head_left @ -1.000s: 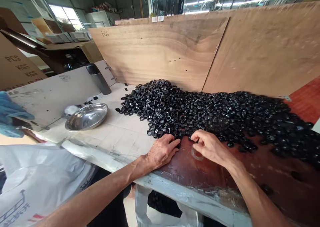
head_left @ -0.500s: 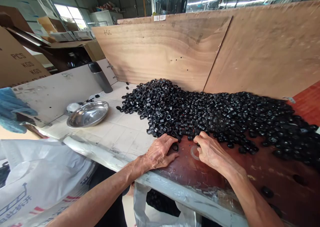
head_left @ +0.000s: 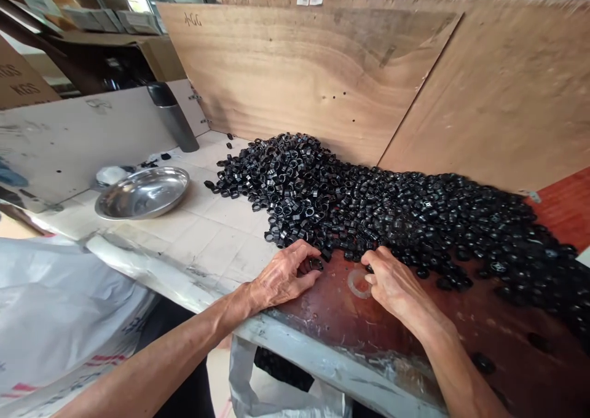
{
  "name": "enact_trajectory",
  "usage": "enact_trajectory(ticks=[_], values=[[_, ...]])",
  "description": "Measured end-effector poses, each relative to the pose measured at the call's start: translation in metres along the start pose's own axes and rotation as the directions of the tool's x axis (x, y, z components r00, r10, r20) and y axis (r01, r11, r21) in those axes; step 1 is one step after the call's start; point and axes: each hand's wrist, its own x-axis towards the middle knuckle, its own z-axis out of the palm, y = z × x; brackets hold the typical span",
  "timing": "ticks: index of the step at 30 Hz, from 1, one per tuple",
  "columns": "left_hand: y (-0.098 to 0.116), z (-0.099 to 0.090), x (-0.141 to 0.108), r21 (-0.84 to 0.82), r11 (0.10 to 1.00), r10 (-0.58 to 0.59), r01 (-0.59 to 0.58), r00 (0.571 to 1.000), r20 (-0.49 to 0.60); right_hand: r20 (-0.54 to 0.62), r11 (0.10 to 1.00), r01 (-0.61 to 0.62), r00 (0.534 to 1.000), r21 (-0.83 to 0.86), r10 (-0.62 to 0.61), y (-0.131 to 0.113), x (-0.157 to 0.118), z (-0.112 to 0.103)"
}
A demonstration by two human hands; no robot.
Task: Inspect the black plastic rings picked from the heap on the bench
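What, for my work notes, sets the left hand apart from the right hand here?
The left hand curls its fingers around a black ring, while the right hand has its fingertips at the front edge of the pile of black rings, holding no ring that shows. The left hand lies over the tiled bench top; the right hand over the red-brown board. Both are bare and sit at the pile's edge.

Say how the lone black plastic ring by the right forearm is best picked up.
Pinch the black plastic ring by its outer rim from above: it seems to lie flat on the red-brown board, clear of the pile. The right hand is nearest.
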Motion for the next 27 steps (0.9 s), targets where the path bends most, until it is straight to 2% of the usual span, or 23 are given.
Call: enact_trajectory(ticks=[2,5,9,12,14,17,21,24,27], values=[[-0.001,-0.001,0.002,-0.019,0.999,0.042,-0.042,0.998,0.043,0.019,0.998,-0.003,1.000,0.064,0.001,-0.005,0.002,-0.002],[-0.002,-0.002,0.004,-0.045,0.996,0.076,-0.072,0.991,0.111,0.058,0.952,-0.027,0.998,0.304,0.010,-0.017,0.007,-0.002],[0.001,-0.003,0.006,-0.094,0.995,0.049,-0.038,0.993,0.111,0.039,0.772,-0.008,0.999,0.635,-0.021,-0.031,0.011,0.005],[0.002,-0.003,0.007,-0.152,0.988,0.014,-0.001,0.996,0.085,0.045,0.623,-0.053,0.999,0.781,0.028,-0.037,0.012,0.014],[0.002,-0.003,0.007,-0.193,0.981,0.004,0.010,0.997,0.072,0.067,0.579,-0.092,0.996,0.810,0.064,-0.040,0.013,0.019],[0.001,-0.001,0.005,-0.315,0.943,-0.075,0.105,0.992,0.106,0.030,0.578,-0.060,0.998,0.814,0.060,-0.046,0.013,0.021],[0.004,0.000,0.002,-0.537,0.796,-0.251,0.279,0.960,0.127,-0.072,0.619,0.027,0.996,0.785,0.047,-0.055,0.011,0.011],[0.011,-0.002,0.001,-0.648,0.698,-0.328,0.305,0.941,0.089,-0.128,0.646,0.074,0.991,0.760,0.037,-0.056,0.009,0.007],[0.017,-0.003,0.000,-0.640,0.701,-0.342,0.316,0.936,0.087,-0.231,0.612,0.180,0.973,0.770,0.004,-0.055,0.009,0.009]])
